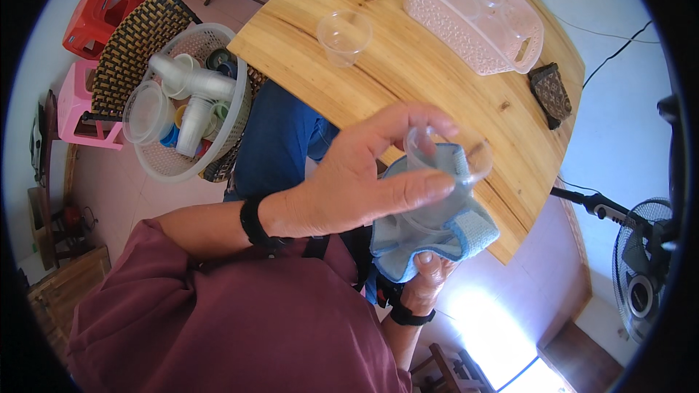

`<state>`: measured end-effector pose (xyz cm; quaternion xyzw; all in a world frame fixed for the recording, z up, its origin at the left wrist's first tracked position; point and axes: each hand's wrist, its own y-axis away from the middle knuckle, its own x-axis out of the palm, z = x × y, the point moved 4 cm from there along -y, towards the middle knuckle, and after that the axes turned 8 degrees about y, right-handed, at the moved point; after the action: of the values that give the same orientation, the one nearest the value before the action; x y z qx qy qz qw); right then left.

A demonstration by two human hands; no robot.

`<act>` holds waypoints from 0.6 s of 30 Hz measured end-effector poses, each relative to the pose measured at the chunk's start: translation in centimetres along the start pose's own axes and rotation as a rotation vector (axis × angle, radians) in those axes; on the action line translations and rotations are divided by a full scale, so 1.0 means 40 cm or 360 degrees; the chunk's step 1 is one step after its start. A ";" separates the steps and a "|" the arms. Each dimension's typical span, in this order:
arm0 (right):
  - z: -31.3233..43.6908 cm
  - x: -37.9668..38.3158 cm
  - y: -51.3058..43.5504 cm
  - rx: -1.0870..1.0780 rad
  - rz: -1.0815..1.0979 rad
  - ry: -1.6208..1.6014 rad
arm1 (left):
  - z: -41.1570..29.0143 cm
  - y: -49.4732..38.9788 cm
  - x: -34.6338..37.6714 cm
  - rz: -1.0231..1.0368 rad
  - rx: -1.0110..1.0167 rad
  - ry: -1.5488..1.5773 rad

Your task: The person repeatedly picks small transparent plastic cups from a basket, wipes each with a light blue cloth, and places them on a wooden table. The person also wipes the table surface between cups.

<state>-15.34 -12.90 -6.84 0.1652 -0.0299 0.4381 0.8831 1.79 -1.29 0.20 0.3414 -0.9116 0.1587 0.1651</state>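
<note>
My left hand (355, 174) reaches in from the left with its thumb and fingers around a clear plastic cup (476, 161). The cup is tilted and partly blurred, so its full outline is hard to make out. Beneath it lies a light blue microfibre cloth (475, 234), bunched up with darker blue edging. Clear plastic also shows inside the cloth's folds; whether it is the same cup or a second one, I cannot tell. My right hand (428, 273) grips the cloth from below, thumb on its near edge and most fingers hidden. Another clear plastic cup (344, 38) stands on the wooden table (289, 38).
A pink plastic basket (453, 33) of clear cups stands at the table's back. Beside it lies a brown patterned pouch (550, 93). Left of my legs, a white basket (158, 164) holds stacked cups and lids on a woven chair (136, 38). A fan (641, 284) stands right.
</note>
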 end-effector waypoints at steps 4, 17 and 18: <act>-0.004 0.007 0.010 0.0040 0.0062 0.0029 | -0.014 -0.017 -0.039 -0.0093 0.0082 -0.0130; 0.004 -0.020 0.006 0.0030 -0.0090 0.0103 | 0.073 -0.042 -0.088 -0.0203 0.0148 -0.0664; 0.003 -0.022 0.006 0.0029 -0.0098 0.0117 | 0.081 -0.047 -0.091 -0.0206 0.0158 -0.0675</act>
<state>-16.05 -13.46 -6.82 0.1578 0.0117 0.4168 0.8951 5.02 -1.87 -3.86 0.4326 -0.8932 0.1171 -0.0376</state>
